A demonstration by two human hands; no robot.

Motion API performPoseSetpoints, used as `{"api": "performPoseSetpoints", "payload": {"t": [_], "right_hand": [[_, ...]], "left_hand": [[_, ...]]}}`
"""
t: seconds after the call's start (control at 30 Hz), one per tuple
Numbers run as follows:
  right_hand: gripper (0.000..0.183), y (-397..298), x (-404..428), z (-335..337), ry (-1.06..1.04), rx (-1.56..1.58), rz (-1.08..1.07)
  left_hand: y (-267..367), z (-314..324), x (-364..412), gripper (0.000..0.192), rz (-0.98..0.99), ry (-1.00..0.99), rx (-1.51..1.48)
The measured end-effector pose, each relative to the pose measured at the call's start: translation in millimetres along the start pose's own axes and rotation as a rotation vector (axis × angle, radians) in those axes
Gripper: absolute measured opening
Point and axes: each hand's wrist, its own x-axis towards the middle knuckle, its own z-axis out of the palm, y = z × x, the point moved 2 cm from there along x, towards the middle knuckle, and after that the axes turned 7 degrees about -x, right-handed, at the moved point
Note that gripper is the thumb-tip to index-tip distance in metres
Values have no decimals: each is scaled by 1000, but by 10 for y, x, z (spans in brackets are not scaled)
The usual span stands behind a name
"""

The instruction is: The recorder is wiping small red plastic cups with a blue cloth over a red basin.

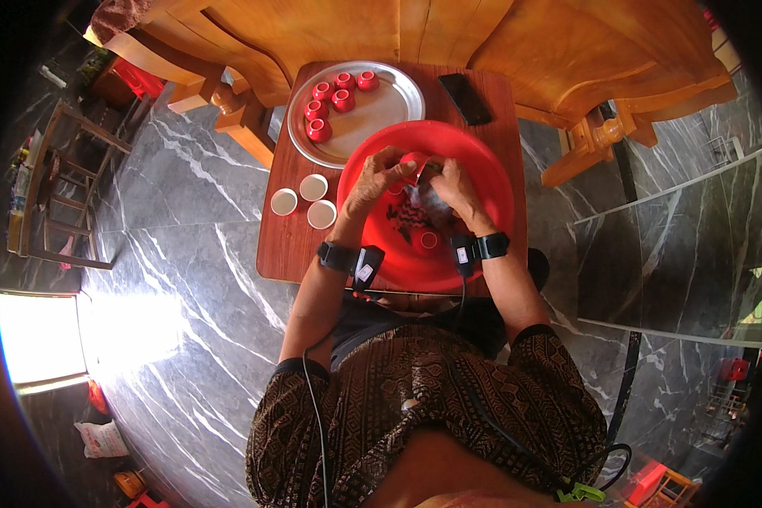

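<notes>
Over a red plastic basin (368, 254), my left hand (380, 174) grips a small red cup (413, 162) by its side. My right hand (455, 187) is on the same cup, its fingertips at the rim. A patterned wet cloth (435, 206) hangs below the right fingers into the basin; whether they pinch it is hard to see. Inside the basin, a red cup (427, 241) lies base up near the front, and another red cup (395, 189) is partly hidden under my hands. Both wrists wear black straps with small boxes.
A round metal tray (381, 120) bears several upturned red cups (343, 100). Left of the basin, three cups (314, 187) stand mouth up on the wooden table (286, 247). A black smartphone (465, 98) lies at the back right. Behind is a wooden bench (413, 32). Cables run from both wrists.
</notes>
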Motion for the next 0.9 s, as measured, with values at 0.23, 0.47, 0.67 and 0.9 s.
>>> {"api": "performPoseSetpoints", "payload": {"t": [0.23, 0.47, 0.67, 0.9], "right_hand": [[16, -226, -83, -95, 165, -74, -196], [15, -380, -145, -133, 281, -43, -518], [15, -254, -71, -60, 178, -56, -423], [18, 35, 13, 38, 5, 56, -36]], "left_hand": [[-198, -120, -11, 38, -100, 7, 74], [-145, -6, -39, 48, -439, 15, -243], [-213, -96, -4, 52, -253, -10, 36], [-137, -20, 42, 39, -23, -3, 180]]}}
